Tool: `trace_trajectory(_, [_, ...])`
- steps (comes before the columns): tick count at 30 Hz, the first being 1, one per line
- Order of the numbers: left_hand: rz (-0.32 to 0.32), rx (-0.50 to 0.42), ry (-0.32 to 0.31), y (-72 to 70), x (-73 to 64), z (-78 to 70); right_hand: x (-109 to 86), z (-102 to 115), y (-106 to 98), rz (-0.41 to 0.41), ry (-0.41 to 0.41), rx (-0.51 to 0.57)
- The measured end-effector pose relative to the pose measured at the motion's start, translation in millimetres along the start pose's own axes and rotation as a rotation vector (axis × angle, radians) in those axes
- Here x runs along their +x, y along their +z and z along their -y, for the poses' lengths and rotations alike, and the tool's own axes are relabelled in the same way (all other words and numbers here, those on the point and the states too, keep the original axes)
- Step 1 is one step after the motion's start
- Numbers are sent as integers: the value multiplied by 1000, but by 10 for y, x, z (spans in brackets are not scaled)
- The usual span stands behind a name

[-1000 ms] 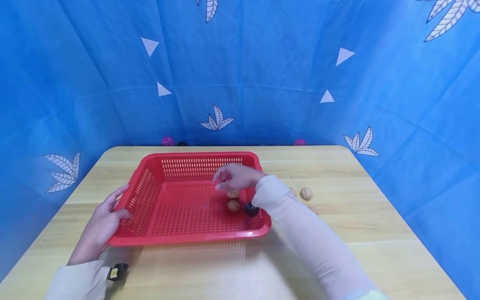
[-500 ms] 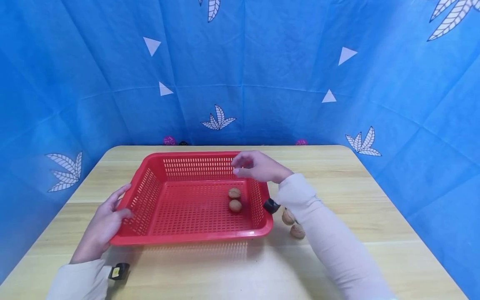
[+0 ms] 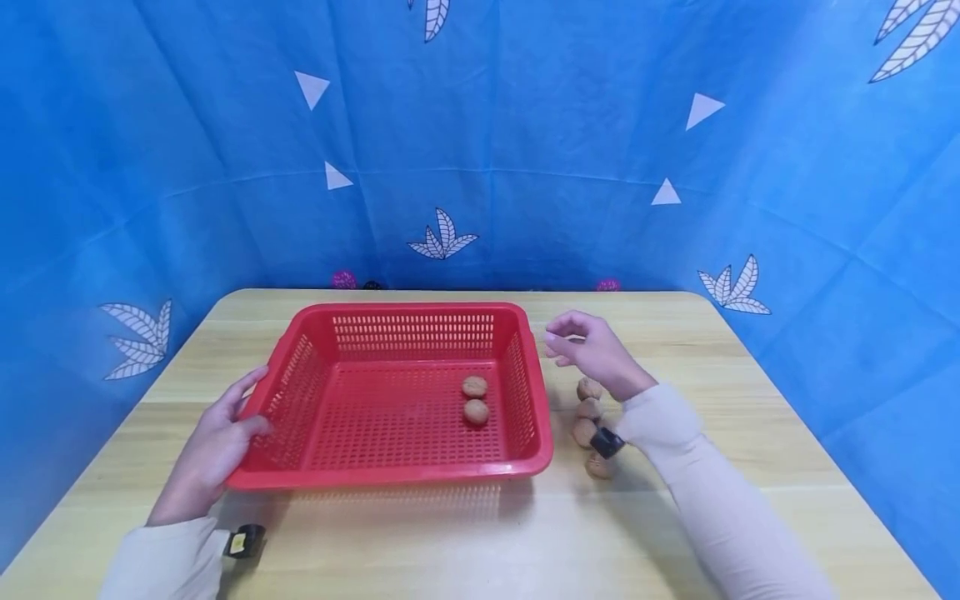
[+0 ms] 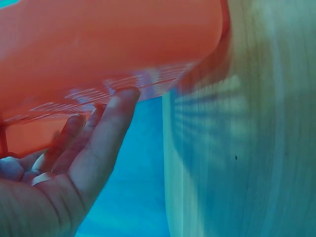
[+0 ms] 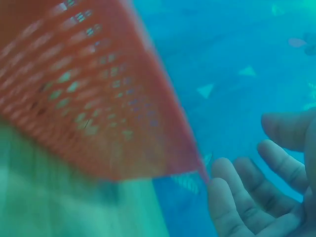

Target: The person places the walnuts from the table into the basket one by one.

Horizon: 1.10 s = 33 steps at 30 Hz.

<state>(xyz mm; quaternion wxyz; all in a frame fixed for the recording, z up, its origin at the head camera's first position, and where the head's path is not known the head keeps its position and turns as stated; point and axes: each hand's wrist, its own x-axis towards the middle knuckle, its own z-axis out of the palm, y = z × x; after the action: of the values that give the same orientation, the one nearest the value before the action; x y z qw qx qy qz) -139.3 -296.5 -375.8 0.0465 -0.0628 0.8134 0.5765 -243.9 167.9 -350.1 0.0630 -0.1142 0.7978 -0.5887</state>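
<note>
Steadying the red basket with our left hand.
Our right hand, fingers loose (empty), hovers above the walnuts right of it.

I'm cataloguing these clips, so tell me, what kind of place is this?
Probably a staged recording booth, not a home: a blue printed backdrop wraps a wooden table on three sides. On it stand only a red basket and some walnuts.
</note>
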Motion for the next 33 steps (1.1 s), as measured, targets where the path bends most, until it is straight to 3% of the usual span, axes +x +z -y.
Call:
trace_trajectory(9, [-5, -15, 17, 7, -8, 10, -318, -396, -320, -151, 52, -52])
trace_trajectory(16, [-8, -25, 3, 6, 0, -7, -420, -560, -457, -329, 102, -52])
trace_trajectory(21, [-6, -11, -6, -3, 17, -39, -435, -712, -575, -396, 183, -10])
trace_trajectory(26, [-7, -10, -9, -9, 19, -38, -421, -793, -669, -377, 291, 37])
trace_trajectory(33, [-1, -19, -7, -11, 6, -21, -380, -902, -711, -218, 348, 10])
